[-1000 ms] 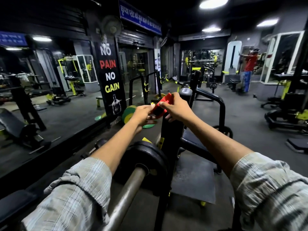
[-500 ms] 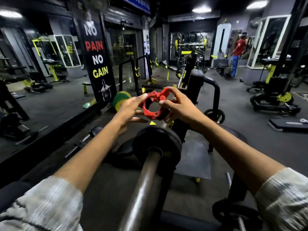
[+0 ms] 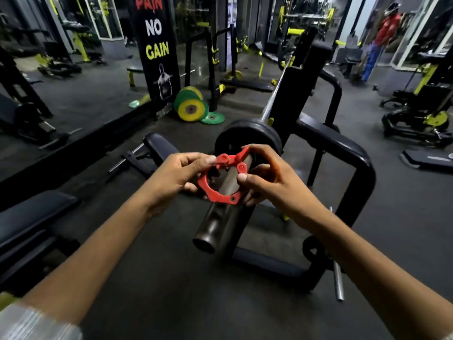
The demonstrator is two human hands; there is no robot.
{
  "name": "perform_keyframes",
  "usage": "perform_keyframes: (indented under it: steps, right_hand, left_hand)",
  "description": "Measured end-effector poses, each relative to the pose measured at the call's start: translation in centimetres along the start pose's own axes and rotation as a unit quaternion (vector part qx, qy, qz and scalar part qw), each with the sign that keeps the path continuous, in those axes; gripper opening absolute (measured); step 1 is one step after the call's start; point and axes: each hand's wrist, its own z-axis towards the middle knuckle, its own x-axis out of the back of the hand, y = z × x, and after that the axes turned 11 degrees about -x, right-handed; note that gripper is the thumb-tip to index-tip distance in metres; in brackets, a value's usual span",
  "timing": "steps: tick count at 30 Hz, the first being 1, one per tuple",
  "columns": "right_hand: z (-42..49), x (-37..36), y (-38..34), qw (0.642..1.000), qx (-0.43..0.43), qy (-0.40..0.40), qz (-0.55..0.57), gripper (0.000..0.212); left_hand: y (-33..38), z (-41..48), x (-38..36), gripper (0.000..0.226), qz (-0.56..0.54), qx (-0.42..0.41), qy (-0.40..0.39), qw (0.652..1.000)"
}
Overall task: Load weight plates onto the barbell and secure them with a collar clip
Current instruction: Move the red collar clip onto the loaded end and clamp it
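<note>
A dim gym with dark rubber floor lies all round the barbell sleeve (image 3: 221, 217). Both grips are closed on the red collar clip (image 3: 224, 179): the left hand (image 3: 171, 179) pinches its upper left edge, the right hand (image 3: 272, 179) its right rim and lever. The ring encircles the sleeve, partway along, short of the black weight plate (image 3: 247, 141). The sleeve's long axis runs from its open end near the camera away toward the plate. If the clip tilts, it could bind, leaving the plate loose.

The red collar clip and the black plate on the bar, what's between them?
In the head view, only a short bare stretch of barbell sleeve separates the red collar clip from the black plate.
</note>
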Motion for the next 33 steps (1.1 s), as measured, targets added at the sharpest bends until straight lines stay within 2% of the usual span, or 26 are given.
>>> perform_keyframes:
  steps: [9, 13, 19, 24, 28, 33]
  right_hand:
    - [-8.2, -5.7, 3.7, 0.998, 0.036, 0.01, -0.051, 0.056]
    - [-9.6, -8.2, 6.0, 0.992, 0.056, 0.035, -0.104, 0.063]
    - [-9.9, -9.9, 7.7, 0.98, 0.092, 0.102, -0.142, 0.072]
    - [-8.3, -10.2, 7.7, 0.977, 0.072, 0.128, -0.152, 0.077]
    - [-6.2, -9.4, 7.9, 0.972, 0.053, 0.163, -0.161, 0.076]
    - [-2.3, -8.5, 8.3, 0.938, 0.009, 0.292, -0.186, 0.069]
  left_hand:
    - [-1.5, -10.6, -0.9, 0.029, 0.013, -0.006, 0.011, 1.0]
    - [-3.2, -13.4, -0.8, 0.037, 0.044, -0.026, 0.007, 0.999]
    - [-5.5, -13.2, -0.1, 0.047, 0.131, -0.093, -0.043, 0.986]
    - [-7.6, -9.9, 0.6, 0.055, 0.118, -0.119, -0.045, 0.985]
    - [-9.0, -6.0, 0.8, 0.053, 0.062, -0.081, -0.038, 0.994]
    - [-10.8, -0.7, 0.0, 0.059, -0.017, 0.031, -0.022, 0.999]
